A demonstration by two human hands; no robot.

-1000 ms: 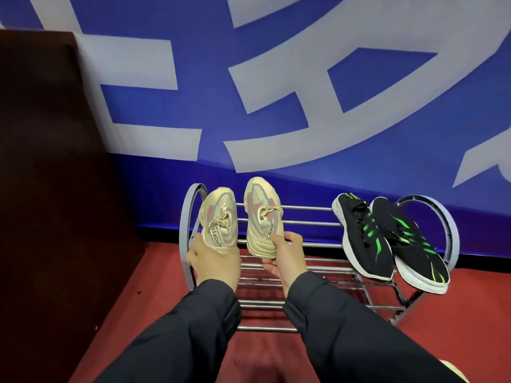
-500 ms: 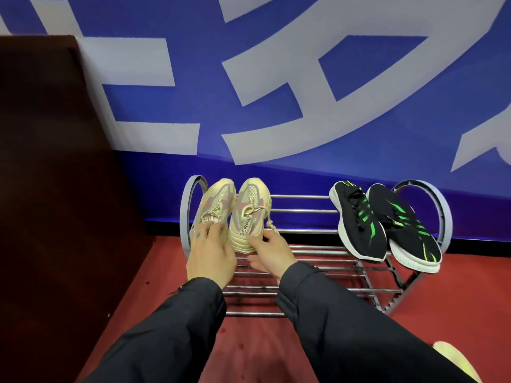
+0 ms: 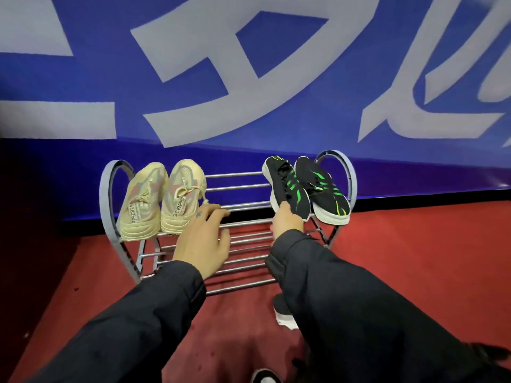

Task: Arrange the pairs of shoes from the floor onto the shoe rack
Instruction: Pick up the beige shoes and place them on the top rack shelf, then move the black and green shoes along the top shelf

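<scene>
Fingers [image 3: 218, 214] of the left hand [image 3: 203, 244] are loosely spread and hold nothing, their tips resting on the bars of the shoe rack [image 3: 237, 211] just beside the heel of the tan pair. Fingers of the right hand [image 3: 286, 221] curl around the heel of the nearer black shoe [image 3: 287, 186], pinching it at the rack's top tier; how tightly cannot be told, since the hand hides them. Both arms wear dark sleeves [image 3: 345, 299].

Nearest on the red floor [image 3: 414, 258], part of a black-and-white shoe [image 3: 282, 313] shows under the right sleeve, and another dark shoe's tip [image 3: 265, 375] sits at the bottom edge.

On the rack's top tier, the tan shoes [image 3: 163, 200] lie side by side at the left end, toes pointing away. At the right end sits the black pair with green stripes [image 3: 320, 192], touching each other, heels overhanging the front bar.

Behind stands a blue wall [image 3: 276, 106] with large white lettering.
</scene>
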